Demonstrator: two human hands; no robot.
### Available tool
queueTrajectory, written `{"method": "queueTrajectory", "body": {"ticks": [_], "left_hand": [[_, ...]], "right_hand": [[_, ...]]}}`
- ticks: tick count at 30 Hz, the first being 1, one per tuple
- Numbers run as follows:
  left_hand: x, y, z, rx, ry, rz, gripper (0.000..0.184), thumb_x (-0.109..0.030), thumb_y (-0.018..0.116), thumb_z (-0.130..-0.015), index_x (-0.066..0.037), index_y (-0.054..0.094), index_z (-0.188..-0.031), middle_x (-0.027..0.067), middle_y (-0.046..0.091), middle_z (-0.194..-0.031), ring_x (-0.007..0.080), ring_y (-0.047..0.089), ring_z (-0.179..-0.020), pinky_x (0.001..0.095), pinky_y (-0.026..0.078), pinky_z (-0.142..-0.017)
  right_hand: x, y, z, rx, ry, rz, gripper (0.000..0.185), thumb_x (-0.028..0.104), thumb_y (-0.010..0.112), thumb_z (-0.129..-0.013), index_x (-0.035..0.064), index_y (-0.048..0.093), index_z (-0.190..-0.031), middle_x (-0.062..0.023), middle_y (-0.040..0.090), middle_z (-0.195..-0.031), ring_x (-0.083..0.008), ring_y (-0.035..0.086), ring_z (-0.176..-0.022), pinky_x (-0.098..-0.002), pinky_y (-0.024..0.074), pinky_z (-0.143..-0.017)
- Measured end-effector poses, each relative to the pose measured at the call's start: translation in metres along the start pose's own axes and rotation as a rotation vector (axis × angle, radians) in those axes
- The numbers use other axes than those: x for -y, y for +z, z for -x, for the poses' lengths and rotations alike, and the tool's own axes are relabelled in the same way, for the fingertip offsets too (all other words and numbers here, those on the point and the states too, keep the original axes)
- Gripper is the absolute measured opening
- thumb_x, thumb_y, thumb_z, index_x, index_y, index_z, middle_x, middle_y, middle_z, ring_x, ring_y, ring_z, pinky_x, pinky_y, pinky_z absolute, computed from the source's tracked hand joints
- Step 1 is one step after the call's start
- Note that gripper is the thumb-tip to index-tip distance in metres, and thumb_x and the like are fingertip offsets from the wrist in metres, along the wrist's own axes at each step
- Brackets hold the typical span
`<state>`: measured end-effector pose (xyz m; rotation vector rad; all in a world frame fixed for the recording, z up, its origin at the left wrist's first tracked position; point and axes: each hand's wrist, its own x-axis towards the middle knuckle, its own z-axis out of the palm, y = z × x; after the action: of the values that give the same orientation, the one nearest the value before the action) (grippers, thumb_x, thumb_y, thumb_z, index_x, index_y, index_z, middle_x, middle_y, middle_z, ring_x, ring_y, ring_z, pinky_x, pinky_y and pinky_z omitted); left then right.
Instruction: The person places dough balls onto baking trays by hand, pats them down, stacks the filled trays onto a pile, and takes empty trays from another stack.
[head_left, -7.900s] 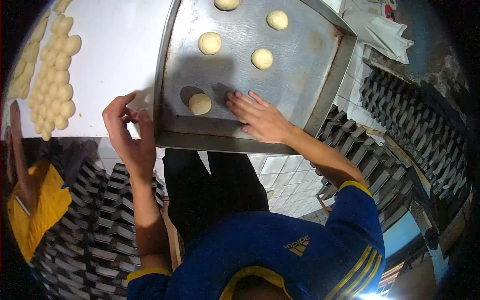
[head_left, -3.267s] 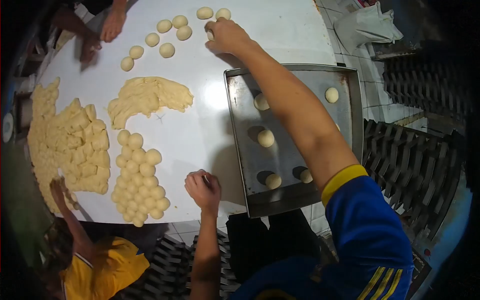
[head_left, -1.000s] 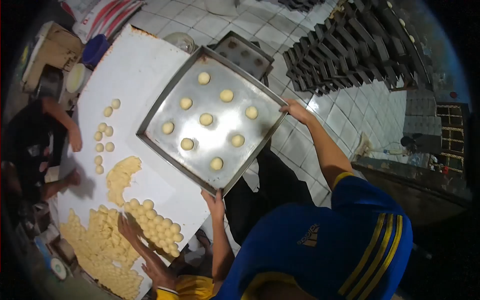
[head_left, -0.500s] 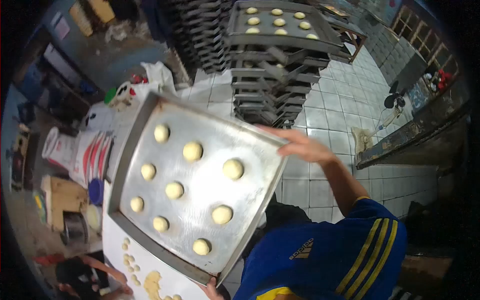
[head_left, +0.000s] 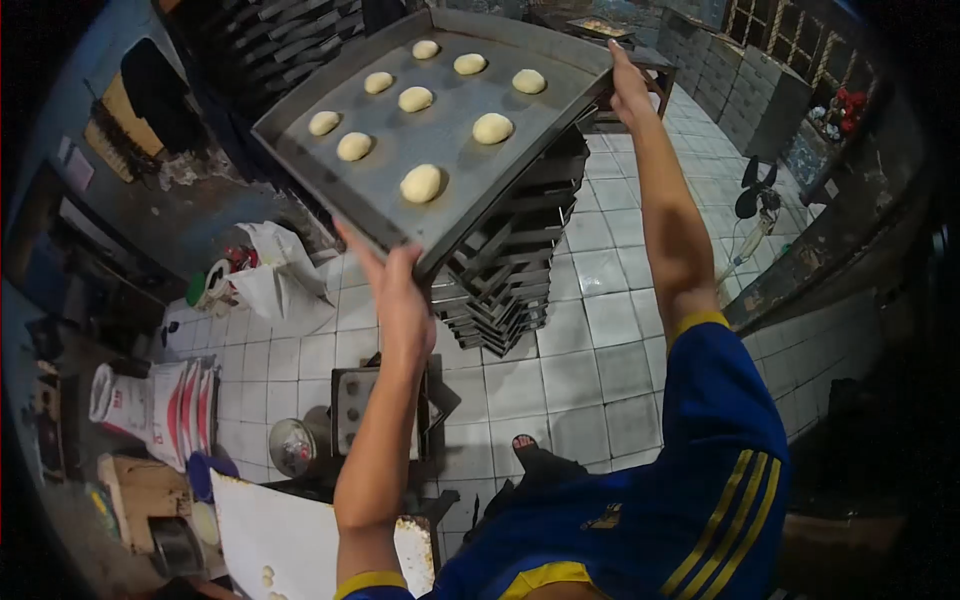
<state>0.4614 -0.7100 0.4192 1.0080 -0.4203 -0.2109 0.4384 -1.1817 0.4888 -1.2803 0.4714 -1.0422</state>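
Observation:
Both my hands carry a metal baking tray (head_left: 450,135) with several round pale dough balls (head_left: 421,183) spaced over it. My left hand (head_left: 400,300) is closed on the tray's near corner, thumb at the rim. At the right corner, my right hand (head_left: 628,90) grips the edge, its fingers partly hidden. Below the tray rises a tall stack of metal trays (head_left: 510,260), set crosswise; whether the carried tray touches it I cannot tell.
A white-topped table (head_left: 290,530) with a few dough pieces stands at lower left. Another tray (head_left: 350,405) sits low near my left forearm, beside a round container (head_left: 292,447). Sacks (head_left: 180,410) stand at left, a fan (head_left: 757,190) at right. White tiles (head_left: 600,370) cover the floor.
The tray has moved from over the table up and away to the stack, turning flatter. Both arms now reach forward, and the view has shifted toward the stack.

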Motion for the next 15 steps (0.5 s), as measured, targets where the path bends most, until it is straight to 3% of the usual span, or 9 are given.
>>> {"method": "queueTrajectory", "body": {"ticks": [3, 5, 7, 10, 11, 12, 13, 14, 15], "left_hand": [[0.034, 0.025, -0.051, 0.041, -0.038, -0.038, 0.110, -0.012, 0.059, -0.098, -0.032, -0.011, -0.180, 0.0132, 0.037, -0.166, 0.0295, 0.054, -0.132, 0.0460, 0.052, -0.110], [0.053, 0.036, -0.071, 0.052, -0.054, -0.117, 0.109, -0.014, 0.056, -0.099, -0.029, -0.016, -0.179, 0.0159, 0.027, -0.174, 0.0321, 0.046, -0.144, 0.0475, 0.044, -0.120], [0.056, 0.042, -0.082, 0.075, -0.078, -0.220, 0.109, -0.020, 0.054, -0.100, -0.025, -0.023, -0.178, 0.0205, 0.013, -0.180, 0.0359, 0.033, -0.158, 0.0485, 0.029, -0.131], [0.053, 0.045, -0.090, 0.083, -0.079, -0.320, 0.112, -0.024, 0.056, -0.100, -0.025, -0.024, -0.177, 0.0225, 0.012, -0.181, 0.0377, 0.032, -0.159, 0.0490, 0.025, -0.132], [0.053, 0.042, -0.097, 0.107, -0.088, -0.410, 0.114, -0.033, 0.061, -0.102, -0.027, -0.025, -0.177, 0.0250, 0.012, -0.180, 0.0386, 0.035, -0.158, 0.0516, 0.036, -0.127], [0.053, 0.037, -0.098, 0.095, -0.102, -0.412, 0.114, -0.033, 0.061, -0.102, -0.027, -0.025, -0.177, 0.0250, 0.012, -0.180, 0.0386, 0.035, -0.158, 0.0516, 0.036, -0.127], [0.050, 0.035, -0.102, 0.112, -0.157, -0.362, 0.114, -0.039, 0.063, -0.103, -0.028, -0.024, -0.177, 0.0258, 0.019, -0.178, 0.0383, 0.043, -0.152, 0.0519, 0.043, -0.120], [0.045, 0.033, -0.105, 0.132, -0.204, -0.311, 0.115, -0.045, 0.065, -0.104, -0.029, -0.023, -0.177, 0.0266, 0.025, -0.175, 0.0380, 0.051, -0.146, 0.0522, 0.051, -0.113], [0.038, 0.025, -0.099, 0.098, -0.269, -0.285, 0.116, -0.059, 0.068, -0.104, -0.030, -0.017, -0.178, 0.0245, 0.043, -0.161, 0.0332, 0.065, -0.126, 0.0488, 0.059, -0.097]], "right_hand": [[-0.037, -0.016, -0.086, -0.067, 0.183, 0.188, 0.092, 0.072, 0.061, -0.104, 0.0004, 0.055, -0.161, -0.0181, 0.062, -0.157, -0.0243, 0.062, -0.108, -0.0446, 0.0534, -0.088], [-0.078, -0.011, -0.113, -0.192, 0.148, 0.148, 0.079, 0.070, 0.066, -0.103, -0.0020, 0.074, -0.133, -0.0016, 0.051, -0.073, -0.0113, 0.028, -0.047, -0.0326, 0.0195, -0.044], [-0.097, -0.014, -0.119, -0.206, 0.160, 0.166, 0.080, 0.071, 0.066, -0.102, -0.0022, 0.073, -0.133, -0.0023, 0.052, -0.075, -0.0120, 0.029, -0.048, -0.0333, 0.0201, -0.044], [-0.094, -0.013, -0.111, -0.163, 0.175, 0.153, 0.084, 0.074, 0.063, -0.103, -0.0008, 0.070, -0.139, -0.0038, 0.059, -0.082, -0.0146, 0.038, -0.051, -0.0345, 0.0296, -0.046], [-0.105, -0.010, -0.130, -0.142, 0.185, 0.116, 0.085, 0.076, 0.061, -0.103, -0.0004, 0.070, -0.140, -0.0034, 0.059, -0.082, -0.0147, 0.041, -0.051, -0.0349, 0.0330, -0.046], [-0.124, -0.023, -0.157, -0.127, 0.195, 0.078, 0.087, 0.078, 0.060, -0.103, 0.0001, 0.069, -0.141, -0.0029, 0.059, -0.083, -0.0148, 0.043, -0.051, -0.0353, 0.0363, -0.046], [-0.111, -0.031, -0.154, 0.049, 0.314, 0.142, 0.096, 0.085, 0.051, -0.103, 0.0040, 0.059, -0.155, -0.0115, 0.070, -0.113, -0.0216, 0.069, -0.076, -0.0414, 0.0548, -0.063], [-0.102, -0.031, -0.150, 0.053, 0.314, 0.143, 0.096, 0.085, 0.051, -0.103, 0.0040, 0.059, -0.155, -0.0115, 0.070, -0.113, -0.0216, 0.069, -0.076, -0.0414, 0.0548, -0.063], [-0.092, -0.028, -0.129, -0.017, 0.250, 0.059, 0.093, 0.083, 0.050, -0.104, 0.0096, 0.052, -0.162, -0.0136, 0.061, -0.138, -0.0249, 0.067, -0.103, -0.0438, 0.0530, -0.083]]}}
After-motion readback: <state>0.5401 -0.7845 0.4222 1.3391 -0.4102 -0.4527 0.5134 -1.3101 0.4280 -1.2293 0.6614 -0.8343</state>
